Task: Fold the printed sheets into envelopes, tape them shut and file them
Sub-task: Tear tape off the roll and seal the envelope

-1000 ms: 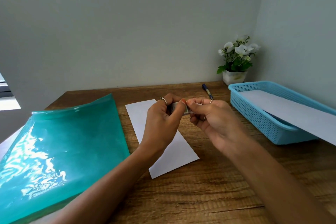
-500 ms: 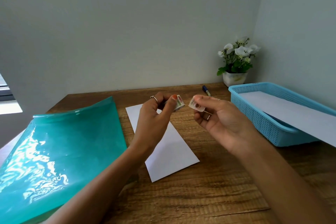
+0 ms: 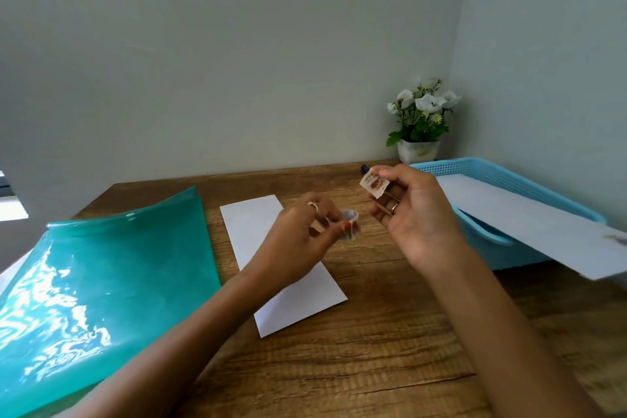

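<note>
Your right hand (image 3: 417, 214) pinches the tape piece (image 3: 374, 183) above and right of the envelope (image 3: 271, 248), whose long axis runs toward you, while your left hand (image 3: 298, 241) grips the roll (image 3: 350, 227).

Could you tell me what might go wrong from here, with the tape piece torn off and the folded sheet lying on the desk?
1. The tape piece hangs from the right hand by a fingertip grip only; it could curl and stick to itself or the fingers.
2. Neither hand holds the folded sheet down, so it may shift or spring open during taping.
3. The left hand pinches the small tape roll loosely; it might drop.
</note>
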`<action>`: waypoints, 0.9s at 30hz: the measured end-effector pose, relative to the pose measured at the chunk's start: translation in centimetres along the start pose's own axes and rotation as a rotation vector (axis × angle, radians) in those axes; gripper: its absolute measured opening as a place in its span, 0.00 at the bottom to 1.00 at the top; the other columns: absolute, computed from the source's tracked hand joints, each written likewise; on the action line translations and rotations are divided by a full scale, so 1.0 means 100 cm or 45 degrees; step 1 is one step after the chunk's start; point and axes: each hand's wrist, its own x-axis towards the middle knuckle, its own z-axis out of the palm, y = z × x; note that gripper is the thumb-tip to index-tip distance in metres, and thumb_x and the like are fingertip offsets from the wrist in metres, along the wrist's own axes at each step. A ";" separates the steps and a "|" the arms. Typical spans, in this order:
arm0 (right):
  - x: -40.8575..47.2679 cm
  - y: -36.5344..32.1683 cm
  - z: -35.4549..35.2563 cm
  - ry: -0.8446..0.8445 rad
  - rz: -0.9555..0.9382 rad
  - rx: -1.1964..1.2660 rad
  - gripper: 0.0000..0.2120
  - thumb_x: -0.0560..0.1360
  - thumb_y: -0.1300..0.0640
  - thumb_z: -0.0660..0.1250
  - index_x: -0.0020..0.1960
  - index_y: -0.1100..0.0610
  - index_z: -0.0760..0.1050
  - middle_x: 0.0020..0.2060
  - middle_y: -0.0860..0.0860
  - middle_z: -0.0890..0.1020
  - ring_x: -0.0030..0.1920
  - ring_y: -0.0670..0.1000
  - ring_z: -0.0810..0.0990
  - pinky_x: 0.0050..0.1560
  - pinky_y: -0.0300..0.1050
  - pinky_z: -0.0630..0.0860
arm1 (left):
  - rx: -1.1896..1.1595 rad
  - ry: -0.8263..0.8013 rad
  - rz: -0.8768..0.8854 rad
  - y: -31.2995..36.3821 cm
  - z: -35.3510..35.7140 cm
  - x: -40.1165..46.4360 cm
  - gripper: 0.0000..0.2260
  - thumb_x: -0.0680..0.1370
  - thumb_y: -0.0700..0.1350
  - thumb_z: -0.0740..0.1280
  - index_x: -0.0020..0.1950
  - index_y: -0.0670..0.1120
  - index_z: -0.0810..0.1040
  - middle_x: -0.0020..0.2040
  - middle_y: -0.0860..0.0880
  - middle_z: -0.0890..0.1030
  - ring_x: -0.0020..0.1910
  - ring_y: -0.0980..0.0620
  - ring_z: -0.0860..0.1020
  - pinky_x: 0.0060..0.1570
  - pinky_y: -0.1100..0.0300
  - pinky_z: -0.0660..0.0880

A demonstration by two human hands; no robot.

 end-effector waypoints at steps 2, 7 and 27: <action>0.001 -0.002 -0.001 0.012 0.004 -0.016 0.08 0.71 0.60 0.65 0.49 0.60 0.78 0.40 0.53 0.81 0.40 0.49 0.75 0.40 0.43 0.71 | 0.104 -0.102 0.061 0.004 0.008 0.002 0.06 0.76 0.47 0.67 0.50 0.46 0.80 0.52 0.55 0.74 0.48 0.59 0.74 0.45 0.72 0.74; 0.004 -0.005 -0.004 0.046 0.014 0.039 0.09 0.72 0.58 0.66 0.50 0.60 0.78 0.40 0.53 0.81 0.41 0.49 0.76 0.41 0.43 0.72 | 0.164 -0.248 0.183 0.017 0.034 0.013 0.08 0.76 0.44 0.67 0.53 0.43 0.80 0.58 0.50 0.74 0.51 0.57 0.73 0.47 0.71 0.74; -0.008 0.008 0.003 -0.552 0.108 -0.389 0.13 0.72 0.73 0.63 0.48 0.59 0.80 0.45 0.55 0.82 0.43 0.49 0.81 0.45 0.41 0.79 | 0.029 -0.059 -0.227 -0.024 -0.052 -0.018 0.07 0.78 0.46 0.64 0.53 0.55 0.78 0.50 0.60 0.79 0.48 0.62 0.78 0.48 0.66 0.76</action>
